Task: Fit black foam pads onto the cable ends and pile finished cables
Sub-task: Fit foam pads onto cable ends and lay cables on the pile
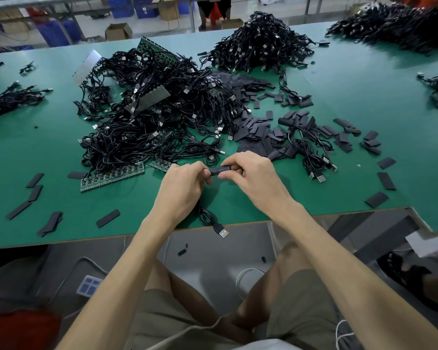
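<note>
Pinching a stubby matte-black foam pad with the right hand just above the green table, gripping the cable in curled fingers of the left hand, slack looping by the near edge.

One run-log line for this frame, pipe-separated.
step: fitting pad | left hand: grips cable | right hand: pinches foam pad | USB plug: overhangs near edge of table
</note>
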